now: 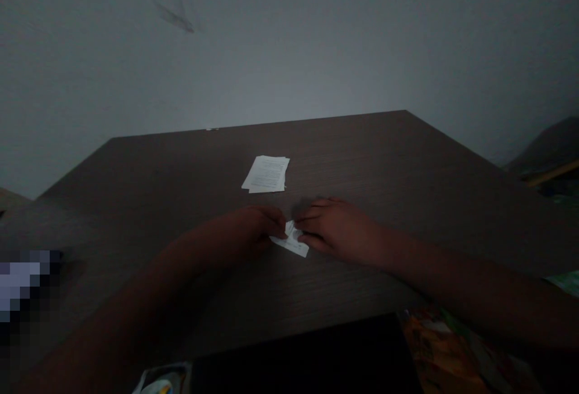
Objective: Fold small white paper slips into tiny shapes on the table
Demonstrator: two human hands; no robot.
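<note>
A small piece of folded white paper with faint print lies on the dark wooden table, between my two hands. My left hand is closed at the paper's left end, with thumb and fingers pressed together on it. From the right, my right hand rests low over the table, fingers stretched out and thumb apart, the tips touching the paper. Part of the sheet is hidden under the fingertips. Farther back lies a small stack of printed paper sheets, slightly fanned, with nothing touching it.
The wooden table meets a pale wall at its back edge. A black flat object sits at the near edge, beside colourful packaging on the right. A blurred-out device is at the left.
</note>
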